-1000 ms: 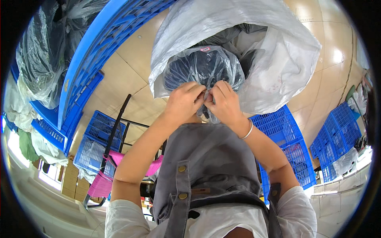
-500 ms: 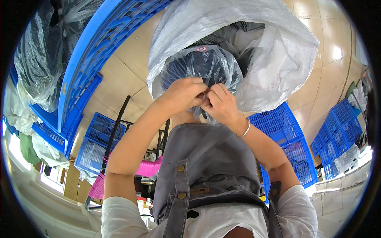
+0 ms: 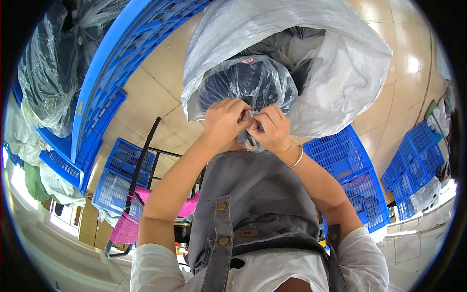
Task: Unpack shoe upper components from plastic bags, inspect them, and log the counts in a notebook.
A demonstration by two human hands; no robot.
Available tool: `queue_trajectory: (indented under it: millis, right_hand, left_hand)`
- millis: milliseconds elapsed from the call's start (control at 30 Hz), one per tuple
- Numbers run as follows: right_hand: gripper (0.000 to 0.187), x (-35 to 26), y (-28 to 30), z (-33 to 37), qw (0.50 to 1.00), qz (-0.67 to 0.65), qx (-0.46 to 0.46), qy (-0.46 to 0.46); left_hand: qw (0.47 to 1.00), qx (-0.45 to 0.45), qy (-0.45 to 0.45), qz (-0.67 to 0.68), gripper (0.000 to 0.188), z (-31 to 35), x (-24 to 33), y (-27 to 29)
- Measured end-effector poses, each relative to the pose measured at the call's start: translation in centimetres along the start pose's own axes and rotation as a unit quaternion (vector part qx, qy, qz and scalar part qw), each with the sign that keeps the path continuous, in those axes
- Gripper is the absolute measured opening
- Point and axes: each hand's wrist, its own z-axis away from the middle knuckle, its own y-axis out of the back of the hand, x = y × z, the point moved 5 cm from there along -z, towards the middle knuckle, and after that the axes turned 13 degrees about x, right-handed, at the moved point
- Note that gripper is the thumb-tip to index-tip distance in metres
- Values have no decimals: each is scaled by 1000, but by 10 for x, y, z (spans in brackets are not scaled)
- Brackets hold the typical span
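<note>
Soft inside, slick outside: a gathered hold suits best

The white woven sack [image 3: 352,82] is the biggest thing within reach, its mouth open towards the person. Its wall creases and folds, so it is probably tough but floppy, giving little support from the side.

In the near part of that mouth sits the clear bag [image 3: 233,83], packed round with dark, soft-looking contents. It will likely squash and sag rather than break; the weight is hard to judge, perhaps moderate. The shiny film looks thin, apt to slide under a flat palm and to tear if a nail digs in.

Both hands work at the bag's near end. The left hand [image 3: 224,120] and the right hand [image 3: 273,128] each have the grip pressed together, thumb against fingers, pinching the bunched neck [image 3: 251,116] between them; exactly which fold each one has is hidden. This is the sound place to take hold, since many layers share the pull.

Below the hands a loose end [image 3: 250,143] of film hangs, limp and light. Smallest is the red-and-white label [image 3: 248,60] at the bag's far side, a poor handhold.
</note>
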Motion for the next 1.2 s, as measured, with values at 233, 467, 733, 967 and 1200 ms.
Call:
queue_trajectory:
  millis: [233, 467, 733, 967, 1200]
  right_hand:
    - [16, -8, 6, -11, 992, -7, -108, -69]
    - [21, -9, -11, -9, 966, 129, -221, -33]
    - [18, -3, -4, -2, 994, 62, -86, 5]
    - [21, 0, 10, 8, 998, -27, -57, -18]
    - [26, -11, 8, 2, 974, 47, -213, -65]
  left_hand:
    - [993, -56, 77, 68, 16, 5, -5, 6]
    - [990, -134, -19, -33, 19, -1, -3, -2]
    - [998, 4, 57, -22, 15, 5, 3, 2]
    - [934, -52, 349, 57, 17, 22, -22, -10]
    - [968, -174, 160, 87, 32, 22, -3, 11]
